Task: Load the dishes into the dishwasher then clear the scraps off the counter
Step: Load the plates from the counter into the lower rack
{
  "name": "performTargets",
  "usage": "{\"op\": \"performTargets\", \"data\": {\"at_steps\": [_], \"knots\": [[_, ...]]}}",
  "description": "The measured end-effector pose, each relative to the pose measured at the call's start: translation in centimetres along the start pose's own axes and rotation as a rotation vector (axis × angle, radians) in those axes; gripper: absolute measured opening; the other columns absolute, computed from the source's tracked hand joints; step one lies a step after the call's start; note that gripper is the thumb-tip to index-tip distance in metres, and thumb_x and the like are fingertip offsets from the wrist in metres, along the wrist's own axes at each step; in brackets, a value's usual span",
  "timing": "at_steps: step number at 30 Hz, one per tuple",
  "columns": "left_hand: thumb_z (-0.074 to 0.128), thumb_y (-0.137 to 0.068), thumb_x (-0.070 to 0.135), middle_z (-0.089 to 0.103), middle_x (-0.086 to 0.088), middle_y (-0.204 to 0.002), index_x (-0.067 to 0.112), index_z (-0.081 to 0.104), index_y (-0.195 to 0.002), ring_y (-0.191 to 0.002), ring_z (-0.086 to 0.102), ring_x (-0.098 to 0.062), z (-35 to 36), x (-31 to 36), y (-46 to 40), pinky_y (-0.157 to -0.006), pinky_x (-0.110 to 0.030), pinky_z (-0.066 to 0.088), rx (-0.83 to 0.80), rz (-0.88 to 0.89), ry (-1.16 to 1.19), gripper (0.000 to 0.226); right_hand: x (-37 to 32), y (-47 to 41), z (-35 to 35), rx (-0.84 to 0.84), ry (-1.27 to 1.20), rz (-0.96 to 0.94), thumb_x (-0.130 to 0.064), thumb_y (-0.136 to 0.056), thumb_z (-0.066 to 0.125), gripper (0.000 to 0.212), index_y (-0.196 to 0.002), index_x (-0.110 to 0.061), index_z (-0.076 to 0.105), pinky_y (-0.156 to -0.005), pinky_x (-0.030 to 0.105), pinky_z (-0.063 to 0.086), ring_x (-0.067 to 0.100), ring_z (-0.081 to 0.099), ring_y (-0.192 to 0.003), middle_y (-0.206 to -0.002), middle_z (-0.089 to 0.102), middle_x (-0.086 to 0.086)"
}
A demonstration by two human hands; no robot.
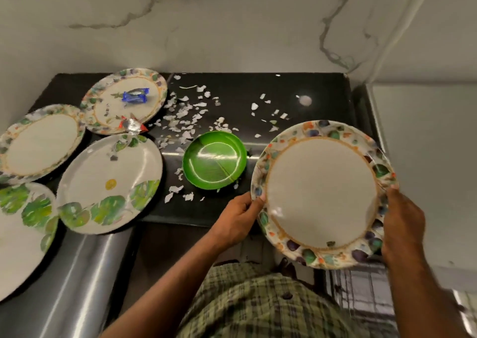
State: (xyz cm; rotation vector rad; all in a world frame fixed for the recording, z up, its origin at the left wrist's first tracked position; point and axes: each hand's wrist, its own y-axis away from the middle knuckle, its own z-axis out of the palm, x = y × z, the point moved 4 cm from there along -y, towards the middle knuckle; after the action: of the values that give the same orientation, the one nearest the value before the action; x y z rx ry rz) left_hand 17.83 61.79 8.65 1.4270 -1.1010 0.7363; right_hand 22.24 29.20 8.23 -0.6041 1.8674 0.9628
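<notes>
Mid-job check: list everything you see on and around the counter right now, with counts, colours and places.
Held plate: 1, white with a multicoloured leaf-pattern rim, lifted at the counter's right front edge.
Patterned plates on counter: 2, same rim style; one far left, one at back left holding a blue wrapper and a silver-red wrapper.
Green-leaf plates: 2, white; one front left of centre, one cut off at the left edge.
Green bowl: 1, empty, centre.
Paper scraps: many, white, scattered over the middle and back.
Counter: 1, black.
Left hand: grips the held plate's left rim.
Right hand: grips its right rim.
</notes>
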Motion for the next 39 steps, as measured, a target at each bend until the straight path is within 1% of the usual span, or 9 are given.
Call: {"op": "performTargets", "data": {"at_steps": [5,9,17,21,24,29,31,35,39], "knots": [[0.048,-0.11,0.037,0.079,0.009,-0.112,0.02,0.073,-0.12,-0.106,0.073,-0.007,0.8,1.3,-1.8,-0.098,-0.036,0.058,-0.143,0.071,-0.165,0.032,2.3,2.5,-3.9,0.144,-0.022,0.009,-0.042,-0.106,0.053,0.039,-0.085,-0.012,0.066,-0.078,0.037,0.05,0.029,0.064,-0.09,-0.095,0.07,0.01],[0.047,-0.11,0.038,0.078,0.014,-0.112,0.023,0.071,-0.12,-0.104,0.073,-0.003,2.5,1.2,-2.5,-0.093,-0.032,0.06,-0.306,0.125,-0.285,0.03,5.2,5.8,-7.0,0.285,-0.098,0.011,-0.033,-0.109,0.053,0.023,-0.102,-0.015,0.066,-0.069,0.024,0.044,0.005,0.061,-0.078,-0.088,0.066,-0.009],[0.046,-0.111,0.04,0.073,0.015,-0.096,0.03,0.067,-0.116,-0.087,0.071,-0.006,7.0,2.4,-1.5,-0.074,-0.039,0.059,-0.51,0.497,-0.605,0.024,15.1,13.0,-12.4,0.385,-0.174,0.173,-0.012,-0.1,0.067,0.02,-0.118,-0.017,0.075,-0.082,0.028,0.059,0.014,0.073,-0.095,-0.097,0.077,-0.006],[0.047,-0.107,0.038,0.072,0.01,-0.12,0.031,0.064,-0.134,-0.105,0.066,-0.013,11.0,2.2,0.1,-0.088,-0.044,0.057,-0.649,0.719,-0.812,0.032,17.7,16.1,-13.7,0.409,-0.088,0.192,0.001,-0.091,0.071,0.029,-0.097,-0.026,0.079,-0.086,0.036,0.055,0.015,0.07,-0.085,-0.083,0.076,-0.008],[0.051,-0.104,0.031,0.074,0.0,-0.12,0.024,0.068,-0.132,-0.106,0.07,-0.024,14.6,1.2,2.6,-0.086,-0.046,0.059,-0.813,0.791,-0.834,0.033,20.2,18.6,-13.7,0.359,-0.049,0.201,0.002,-0.093,0.07,0.03,-0.097,-0.027,0.077,-0.079,0.027,0.053,-0.002,0.068,-0.076,-0.087,0.074,-0.005],[0.054,-0.094,0.026,0.073,0.001,-0.124,0.027,0.066,-0.134,-0.108,0.069,-0.028,21.2,-2.3,5.3,-0.087,-0.047,0.06,-1.112,0.858,-1.053,0.042,28.0,20.8,-12.9,0.284,0.079,0.207,-0.008,-0.099,0.068,0.035,-0.095,-0.041,0.076,-0.068,0.027,0.052,0.025,0.067,-0.082,-0.091,0.075,0.0],[0.06,-0.096,0.022,0.07,0.004,-0.127,0.03,0.062,-0.137,-0.109,0.067,-0.027,24.1,-4.3,5.9,-0.088,-0.048,0.057,-1.253,0.879,-1.11,0.042,30.9,21.2,-13.0,0.303,0.134,0.222,-0.002,-0.097,0.068,0.031,-0.097,-0.031,0.078,-0.072,0.023,0.049,0.025,0.067,-0.086,-0.092,0.076,-0.001],[0.061,-0.096,0.02,0.07,0.005,-0.124,0.029,0.062,-0.137,-0.103,0.066,-0.025,30.0,-8.2,6.6,-0.083,-0.044,0.055,-1.413,0.904,-1.16,0.042,36.3,21.4,-14.4,0.367,0.084,0.413,0.005,-0.094,0.064,0.038,-0.093,-0.029,0.08,-0.076,0.027,0.044,0.011,0.066,-0.087,-0.082,0.073,-0.025],[0.057,-0.099,0.03,0.071,0.007,-0.119,0.029,0.065,-0.131,-0.1,0.065,-0.02,35.2,-11.9,6.1,-0.08,-0.042,0.054,-1.445,0.923,-1.195,0.033,41.0,20.0,-16.2,0.424,-0.055,0.485,0.005,-0.096,0.058,0.039,-0.092,-0.027,0.08,-0.069,0.006,0.043,0.008,0.068,-0.088,-0.088,0.076,-0.016]]}}
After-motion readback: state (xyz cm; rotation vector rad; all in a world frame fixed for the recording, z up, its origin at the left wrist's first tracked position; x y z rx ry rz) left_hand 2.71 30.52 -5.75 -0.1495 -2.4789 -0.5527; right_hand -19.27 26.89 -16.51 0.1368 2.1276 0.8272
